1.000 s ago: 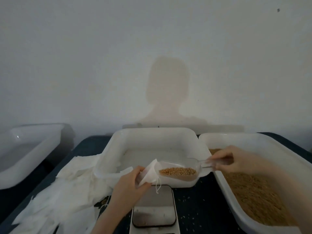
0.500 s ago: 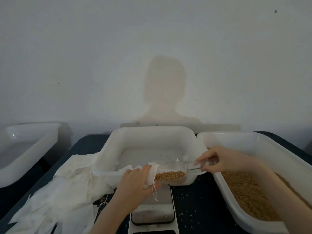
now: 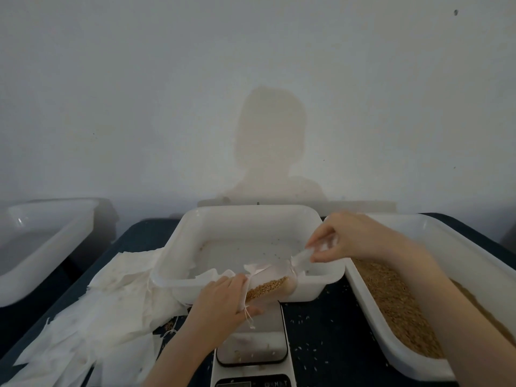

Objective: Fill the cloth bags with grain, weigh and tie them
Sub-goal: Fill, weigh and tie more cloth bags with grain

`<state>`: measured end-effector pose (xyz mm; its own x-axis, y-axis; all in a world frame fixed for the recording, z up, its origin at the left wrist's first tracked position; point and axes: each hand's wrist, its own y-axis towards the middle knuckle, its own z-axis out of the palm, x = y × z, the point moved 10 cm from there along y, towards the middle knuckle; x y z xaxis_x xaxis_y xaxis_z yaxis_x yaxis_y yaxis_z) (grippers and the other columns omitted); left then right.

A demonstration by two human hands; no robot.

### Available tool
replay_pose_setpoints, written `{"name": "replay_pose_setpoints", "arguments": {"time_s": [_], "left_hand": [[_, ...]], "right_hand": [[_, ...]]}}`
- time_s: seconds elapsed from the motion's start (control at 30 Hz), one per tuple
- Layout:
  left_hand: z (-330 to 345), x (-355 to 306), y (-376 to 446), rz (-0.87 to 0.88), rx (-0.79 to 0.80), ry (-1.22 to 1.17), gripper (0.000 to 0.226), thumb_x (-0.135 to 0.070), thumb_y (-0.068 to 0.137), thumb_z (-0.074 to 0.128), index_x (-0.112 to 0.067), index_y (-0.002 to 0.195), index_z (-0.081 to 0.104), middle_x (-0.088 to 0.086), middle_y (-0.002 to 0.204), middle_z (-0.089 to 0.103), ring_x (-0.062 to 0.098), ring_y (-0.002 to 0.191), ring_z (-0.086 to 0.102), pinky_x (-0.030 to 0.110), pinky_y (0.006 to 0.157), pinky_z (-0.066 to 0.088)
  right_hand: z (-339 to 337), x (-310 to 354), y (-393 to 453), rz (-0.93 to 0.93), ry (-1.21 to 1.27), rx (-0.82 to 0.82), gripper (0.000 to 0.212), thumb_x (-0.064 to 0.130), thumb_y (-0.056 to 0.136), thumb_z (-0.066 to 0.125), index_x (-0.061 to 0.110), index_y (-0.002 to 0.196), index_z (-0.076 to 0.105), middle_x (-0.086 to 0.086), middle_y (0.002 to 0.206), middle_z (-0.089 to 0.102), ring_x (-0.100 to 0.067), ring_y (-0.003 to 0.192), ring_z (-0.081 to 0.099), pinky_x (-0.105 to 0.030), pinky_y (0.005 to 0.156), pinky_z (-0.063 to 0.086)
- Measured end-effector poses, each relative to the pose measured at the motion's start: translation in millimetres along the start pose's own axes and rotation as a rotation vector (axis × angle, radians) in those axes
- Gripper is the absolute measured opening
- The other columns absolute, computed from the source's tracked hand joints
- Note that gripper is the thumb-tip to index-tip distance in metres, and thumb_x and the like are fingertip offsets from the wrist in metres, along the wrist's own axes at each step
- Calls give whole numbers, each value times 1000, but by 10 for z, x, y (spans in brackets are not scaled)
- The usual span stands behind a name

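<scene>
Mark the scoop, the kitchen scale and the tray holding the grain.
scoop (image 3: 275, 284), head view, on its clear bowl over the grain.
kitchen scale (image 3: 252, 347), head view, on its weighing plate.
grain tray (image 3: 458, 236), head view, on its far rim.

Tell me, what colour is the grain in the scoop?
Golden brown grain, seen in the head view.
</scene>
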<state>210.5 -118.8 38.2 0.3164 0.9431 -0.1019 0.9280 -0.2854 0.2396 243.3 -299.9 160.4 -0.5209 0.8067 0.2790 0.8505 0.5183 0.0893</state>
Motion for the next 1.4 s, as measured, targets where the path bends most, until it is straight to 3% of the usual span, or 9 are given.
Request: {"name": "replay_pose_setpoints", "arguments": {"time_s": [0.23,0.4,0.5,0.7,0.8,0.93,1.07,1.2,1.4], "left_hand": [[51,-37,-20,-81,-38,-84,42,-72,80,41,-33,92,34,-18,85,46,2,76,48,18,68,38],[131,-88,-19,-168,-42,-232,38,-70,80,43,-34,84,32,-17,77,44,-1,69,43,15,57,31],[174,-73,-25,-202,-48,-268,37,-68,81,45,-34,82,30,-14,76,45,-1,69,44,15,55,31],[153,-52,-18,-223,-53,-263,38,-69,81,45,-34,88,31,-16,78,44,-3,69,42,14,54,28],[123,-70,-8,-212,-52,-287,36,-66,81,48,-34,90,32,-16,79,44,-3,69,43,14,54,29],[74,-43,8,-217,-55,-363,37,-63,79,54,-34,76,32,-14,74,45,-1,63,43,15,53,30],[-34,-39,62,-198,-85,-425,40,-57,79,62,-30,79,33,-14,71,42,-1,61,40,15,54,33],[-79,-73,109,-233,-96,-502,39,-45,79,70,-27,97,41,-16,80,48,-3,70,47,8,55,38],[-86,-166,141,-227,-158,-717,22,-25,83,70,-23,94,50,-11,80,55,-1,67,54,9,59,44]], "right_hand": [[-275,513,92,-140,-343,-163,36,55,80,66,38,112,68,18,102,68,-1,95,49,-17,71,24],[-306,927,165,-211,-572,-254,31,44,85,63,32,114,68,5,106,65,-15,116,44,-28,107,16],[-278,1121,181,-245,-695,-292,24,35,87,63,28,109,69,5,102,67,-16,116,43,-32,113,4],[-302,1146,166,-247,-708,-322,22,28,87,65,27,108,70,4,101,68,-15,114,45,-33,112,-3],[-338,987,115,-239,-630,-303,28,39,89,62,31,115,66,7,107,66,-14,113,44,-29,107,13],[-317,588,0,-169,-522,-235,39,50,88,58,32,122,62,10,113,64,-12,110,50,-25,78,23],[-29,-47,-93,-37,-298,-57,41,51,86,61,29,120,63,11,107,63,-11,104,57,-25,79,40],[251,-506,-189,57,-160,2,34,50,86,63,30,112,65,23,92,53,-4,98,54,-22,78,42],[299,-864,-396,125,-67,-84,19,51,86,62,40,102,62,29,95,55,14,87,49,-11,66,34]]}}
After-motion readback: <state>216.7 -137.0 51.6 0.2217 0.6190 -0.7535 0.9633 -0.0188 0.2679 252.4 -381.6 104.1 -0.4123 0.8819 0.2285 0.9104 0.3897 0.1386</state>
